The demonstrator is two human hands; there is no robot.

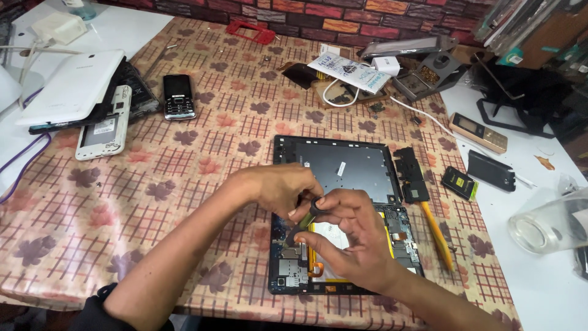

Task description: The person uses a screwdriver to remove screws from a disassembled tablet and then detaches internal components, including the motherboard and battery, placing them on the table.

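A black-framed tablet (pixel 343 165) with grey backing is lying under the hands, a yellow-handled tool (pixel 438 236) beside the right hand (pixel 352 242), on a brown leaf-patterned, red-checked tabletop (pixel 184 171).

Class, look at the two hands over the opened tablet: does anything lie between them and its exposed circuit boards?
Nothing separate does. Both the left hand and right hand are directly over the tablet, pinching a small dark part between their fingers. The hands themselves hide the boards beneath.

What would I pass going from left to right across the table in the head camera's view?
White tablet → black keypad phone → left hand → right hand → yellow tool → gold phone → clear jar.
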